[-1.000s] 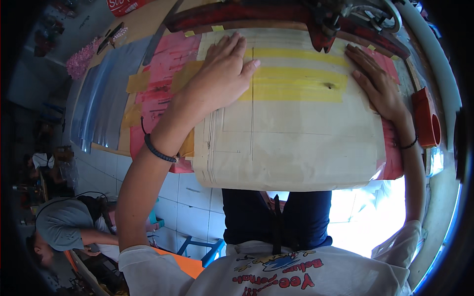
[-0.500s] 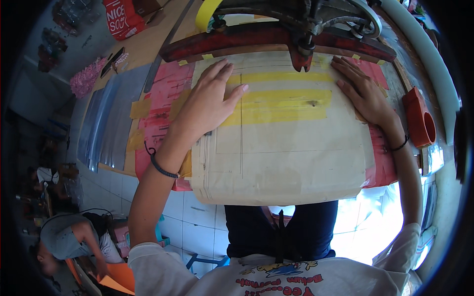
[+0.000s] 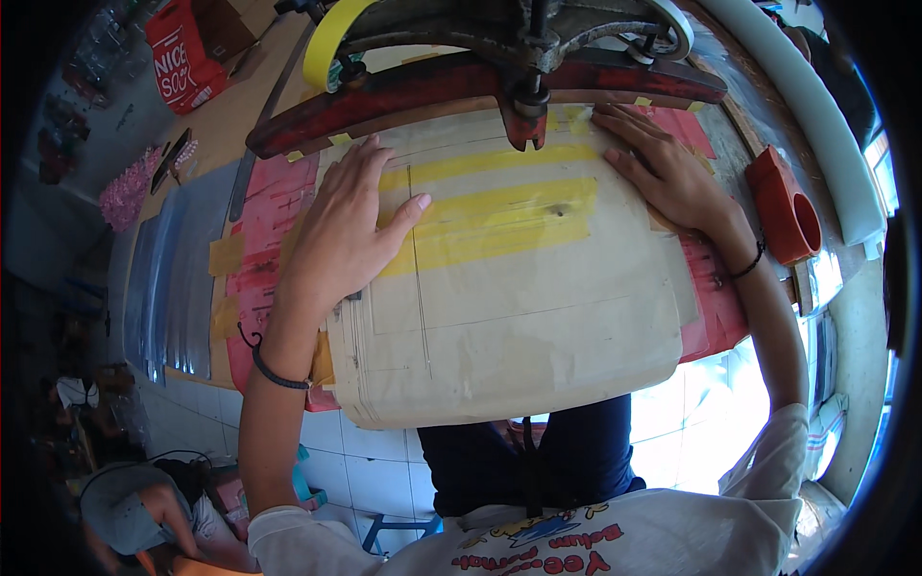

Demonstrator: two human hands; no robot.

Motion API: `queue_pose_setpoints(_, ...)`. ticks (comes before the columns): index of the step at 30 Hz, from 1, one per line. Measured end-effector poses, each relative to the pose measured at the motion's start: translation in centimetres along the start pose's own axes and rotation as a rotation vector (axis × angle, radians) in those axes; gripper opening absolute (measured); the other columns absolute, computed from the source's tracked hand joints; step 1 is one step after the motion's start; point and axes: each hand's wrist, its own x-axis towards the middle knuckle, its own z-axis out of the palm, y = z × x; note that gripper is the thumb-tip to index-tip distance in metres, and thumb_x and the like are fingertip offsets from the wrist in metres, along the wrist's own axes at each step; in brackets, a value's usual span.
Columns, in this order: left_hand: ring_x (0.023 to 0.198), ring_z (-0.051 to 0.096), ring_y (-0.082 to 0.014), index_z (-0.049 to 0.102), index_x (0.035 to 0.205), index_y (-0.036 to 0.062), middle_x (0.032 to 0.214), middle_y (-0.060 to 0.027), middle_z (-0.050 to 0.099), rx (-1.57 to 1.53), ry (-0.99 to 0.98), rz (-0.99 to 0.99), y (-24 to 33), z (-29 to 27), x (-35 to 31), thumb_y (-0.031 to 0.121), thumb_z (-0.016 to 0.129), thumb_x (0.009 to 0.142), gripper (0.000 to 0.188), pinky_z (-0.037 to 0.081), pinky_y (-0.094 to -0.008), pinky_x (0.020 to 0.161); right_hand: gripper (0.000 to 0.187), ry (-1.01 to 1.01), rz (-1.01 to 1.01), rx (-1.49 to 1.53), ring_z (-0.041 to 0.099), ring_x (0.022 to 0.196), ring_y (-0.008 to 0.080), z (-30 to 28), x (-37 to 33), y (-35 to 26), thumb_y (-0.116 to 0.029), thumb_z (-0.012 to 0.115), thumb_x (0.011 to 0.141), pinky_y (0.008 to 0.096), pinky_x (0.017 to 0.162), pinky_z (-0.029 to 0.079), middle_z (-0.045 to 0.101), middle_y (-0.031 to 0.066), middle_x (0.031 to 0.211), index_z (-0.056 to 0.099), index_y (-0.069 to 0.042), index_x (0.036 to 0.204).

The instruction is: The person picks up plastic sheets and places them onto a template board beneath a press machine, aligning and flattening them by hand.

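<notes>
A wide beige sheet (image 3: 519, 331) with yellow tape strips (image 3: 509, 216) and thin ruled lines lies over the work surface, its near edge hanging toward my lap. My left hand (image 3: 348, 226) rests flat near the sheet's left side, thumb stretched toward the tape. On the far right part, my right hand (image 3: 670, 173) lies with its fingers extended, the tips close to a red metal bar (image 3: 413, 94). Neither hand grips anything. The bar spans the far edge of the sheet, beneath a dark metal press frame (image 3: 480, 29).
Red sheeting (image 3: 266, 221) shows on both sides. Clear plastic sheets (image 3: 182, 269) lie at left, beyond them a pink beaded item (image 3: 130, 187) and a red bag (image 3: 182, 58). An orange-red holder (image 3: 783, 206) stands at right. Another person (image 3: 144, 504) sits at lower left.
The whole view has shifted and tilted slightly, so the press, sheet and bag appear farther left. Both hands keep about the same places on the sheet.
</notes>
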Motion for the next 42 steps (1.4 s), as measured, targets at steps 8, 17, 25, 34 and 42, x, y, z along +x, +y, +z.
queue_pose_setpoints(8, 0.141, 0.042, -0.0381, 0.044, 0.145, -0.0034, 0.153, -0.0216, 0.043, 0.056, 0.005, 0.031, -0.4, 0.0, 0.4, 0.054, 0.056, 0.099, 0.074, 0.038, -0.0463, 0.118, 0.053, 0.022, -0.002, -0.001, 0.040, 0.146, 0.0353, 0.0, 0.3, 0.1, -0.034, 0.049, 0.105, 0.0419, 0.121, 0.031, 0.046, 0.0208, 0.154, 0.049, 0.000, 0.146)
queue_pose_setpoints(17, 0.143, 0.037, -0.0420, 0.046, 0.144, 0.0037, 0.154, -0.0173, 0.044, 0.078, 0.011, 0.005, -0.3, 0.2, 0.2, 0.053, 0.059, 0.097, 0.069, 0.032, -0.0507, 0.119, 0.055, -0.001, 0.016, -0.006, 0.039, 0.147, 0.0343, 0.0, 0.1, -0.1, -0.037, 0.048, 0.106, 0.0420, 0.121, 0.030, 0.046, 0.0195, 0.155, 0.048, -0.002, 0.148)
queue_pose_setpoints(25, 0.135, 0.044, -0.0386, 0.047, 0.142, -0.0020, 0.146, -0.0184, 0.048, 0.119, 0.024, 0.029, -0.2, 0.0, 0.2, 0.058, 0.055, 0.098, 0.076, 0.034, -0.0487, 0.117, 0.055, -0.024, 0.049, 0.002, 0.039, 0.147, 0.0339, -0.2, 0.1, -0.4, -0.038, 0.048, 0.106, 0.0418, 0.121, 0.031, 0.046, 0.0187, 0.155, 0.047, -0.003, 0.149)
queue_pose_setpoints(34, 0.128, 0.051, -0.0389, 0.057, 0.133, -0.0035, 0.139, -0.0193, 0.055, 0.122, 0.139, 0.096, -0.3, 0.1, -0.1, 0.051, 0.061, 0.096, 0.066, 0.040, -0.0466, 0.112, 0.057, -0.026, 0.041, -0.016, 0.038, 0.148, 0.0348, -0.2, -0.3, 0.0, -0.040, 0.046, 0.107, 0.0424, 0.121, 0.030, 0.043, 0.0189, 0.157, 0.046, -0.003, 0.150)
queue_pose_setpoints(42, 0.108, 0.065, -0.0273, 0.075, 0.102, 0.0002, 0.110, -0.0108, 0.073, 0.128, 0.255, 0.268, 0.2, -1.2, -0.9, 0.024, 0.070, 0.092, 0.026, 0.050, -0.0417, 0.102, 0.055, -0.036, -0.044, 0.004, 0.046, 0.142, 0.0372, -2.2, -2.1, -0.4, -0.040, 0.047, 0.106, 0.0438, 0.118, 0.036, 0.047, 0.0198, 0.154, 0.055, 0.000, 0.143)
